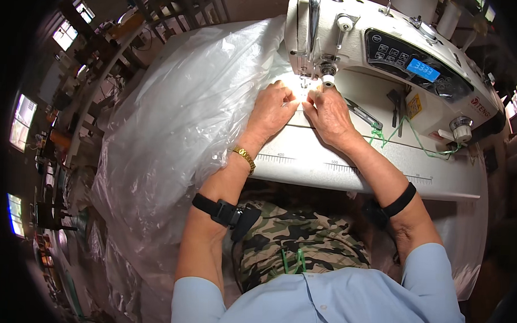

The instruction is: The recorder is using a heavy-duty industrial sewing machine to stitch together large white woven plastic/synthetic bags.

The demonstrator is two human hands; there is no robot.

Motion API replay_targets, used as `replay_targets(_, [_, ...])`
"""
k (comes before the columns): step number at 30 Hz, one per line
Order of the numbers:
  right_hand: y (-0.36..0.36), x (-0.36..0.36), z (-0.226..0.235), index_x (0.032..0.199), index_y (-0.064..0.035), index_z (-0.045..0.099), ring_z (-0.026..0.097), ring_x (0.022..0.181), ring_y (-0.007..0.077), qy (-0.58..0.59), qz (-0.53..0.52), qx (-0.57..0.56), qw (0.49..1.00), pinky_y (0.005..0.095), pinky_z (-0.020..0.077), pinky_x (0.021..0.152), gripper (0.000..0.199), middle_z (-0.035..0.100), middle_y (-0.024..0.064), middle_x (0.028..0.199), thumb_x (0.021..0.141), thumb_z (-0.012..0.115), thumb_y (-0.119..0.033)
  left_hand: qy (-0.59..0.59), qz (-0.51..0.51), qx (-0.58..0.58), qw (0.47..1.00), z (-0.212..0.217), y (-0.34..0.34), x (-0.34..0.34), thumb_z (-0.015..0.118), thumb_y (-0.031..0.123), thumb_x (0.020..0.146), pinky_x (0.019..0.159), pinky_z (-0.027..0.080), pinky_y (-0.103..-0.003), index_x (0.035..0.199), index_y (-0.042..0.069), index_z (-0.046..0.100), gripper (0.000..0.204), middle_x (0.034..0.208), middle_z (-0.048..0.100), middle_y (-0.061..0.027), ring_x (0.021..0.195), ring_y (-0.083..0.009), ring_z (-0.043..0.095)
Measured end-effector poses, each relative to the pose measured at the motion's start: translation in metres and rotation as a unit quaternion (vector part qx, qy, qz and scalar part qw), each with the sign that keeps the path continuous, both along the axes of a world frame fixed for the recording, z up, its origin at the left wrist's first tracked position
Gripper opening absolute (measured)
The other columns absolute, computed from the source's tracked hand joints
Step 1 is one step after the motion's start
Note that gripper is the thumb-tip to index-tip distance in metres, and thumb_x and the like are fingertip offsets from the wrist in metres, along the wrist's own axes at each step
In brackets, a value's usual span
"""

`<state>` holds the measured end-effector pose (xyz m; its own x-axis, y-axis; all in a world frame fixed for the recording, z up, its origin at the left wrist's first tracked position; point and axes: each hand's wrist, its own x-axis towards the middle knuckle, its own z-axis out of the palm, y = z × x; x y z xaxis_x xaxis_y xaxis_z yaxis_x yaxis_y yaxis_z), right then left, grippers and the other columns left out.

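Note:
At the bright spot under the head of a white sewing machine (345,48), both my hands work close together. My left hand (272,108) is closed, its fingertips pinched just left of the presser foot (304,83). A hand's width to the right, my right hand (330,113) is also closed, thumb and forefinger pressed together below the needle. Glare washes out whatever the fingertips hold. Beside the left hand and forearm lies a large translucent plastic sheet (175,96), draping off the table's left side. Right of my right hand rest thread snips (364,115).
The table's front edge (304,170) carries a printed ruler scale. Green string (414,135) trails over the bed toward a round dial (461,130). A dark small tool (395,105) lies under the machine arm. Thread cones (449,21) stand behind; a metal rack (178,8) is at the back.

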<state>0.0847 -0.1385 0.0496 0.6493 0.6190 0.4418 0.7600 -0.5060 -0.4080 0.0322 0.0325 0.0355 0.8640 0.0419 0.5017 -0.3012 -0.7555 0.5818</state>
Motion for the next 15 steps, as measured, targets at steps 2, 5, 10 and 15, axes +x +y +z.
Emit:
replay_targets(2, [0.000, 0.000, 0.000, 0.086, 0.0025, 0.062, 0.057, 0.095, 0.0378, -0.003, -0.004, -0.003, 1.000, 0.0486, 0.0468, 0.086, 0.018, 0.059, 0.0218, 0.095, 0.088, 0.065, -0.016, 0.003, 0.013, 0.002, 1.000, -0.001, -0.002, 0.001, 0.069, 0.014, 0.082, 0.071, 0.047, -0.037, 0.083, -0.003, 0.060, 0.020, 0.084, 0.059, -0.0133, 0.078, -0.0275, 0.058])
replay_targets(5, [0.001, 0.000, 0.000, 0.088, 0.0024, 0.062, 0.057, 0.095, 0.0373, -0.008, -0.003, -0.002, 1.000, 0.0477, 0.0467, 0.087, 0.015, 0.059, 0.0212, 0.095, 0.087, 0.064, -0.013, -0.001, 0.031, 0.001, 1.000, -0.002, -0.004, 0.001, 0.071, 0.011, 0.080, 0.069, 0.048, -0.036, 0.082, -0.002, 0.059, 0.018, 0.084, 0.059, -0.0127, 0.076, -0.0266, 0.059])
replay_targets(10, [0.001, -0.001, -0.003, 0.086, 0.0008, 0.060, 0.058, 0.091, 0.0362, -0.033, -0.004, 0.013, 0.999, 0.0466, 0.0493, 0.082, 0.008, 0.059, 0.0195, 0.093, 0.085, 0.063, -0.007, 0.006, 0.037, -0.044, 0.998, -0.001, -0.007, 0.002, 0.072, 0.006, 0.078, 0.069, 0.048, -0.036, 0.083, -0.001, 0.059, 0.016, 0.084, 0.060, -0.0122, 0.074, -0.0251, 0.060])
replay_targets(15, [-0.001, -0.001, -0.006, 0.082, -0.0001, 0.061, 0.059, 0.091, 0.0352, -0.072, 0.016, 0.014, 0.997, 0.0454, 0.0511, 0.080, 0.004, 0.060, 0.0190, 0.092, 0.082, 0.061, -0.004, 0.005, 0.047, -0.010, 0.999, 0.002, -0.011, 0.000, 0.071, 0.004, 0.081, 0.069, 0.049, -0.037, 0.084, 0.000, 0.060, 0.012, 0.087, 0.062, -0.0123, 0.077, -0.0276, 0.061])
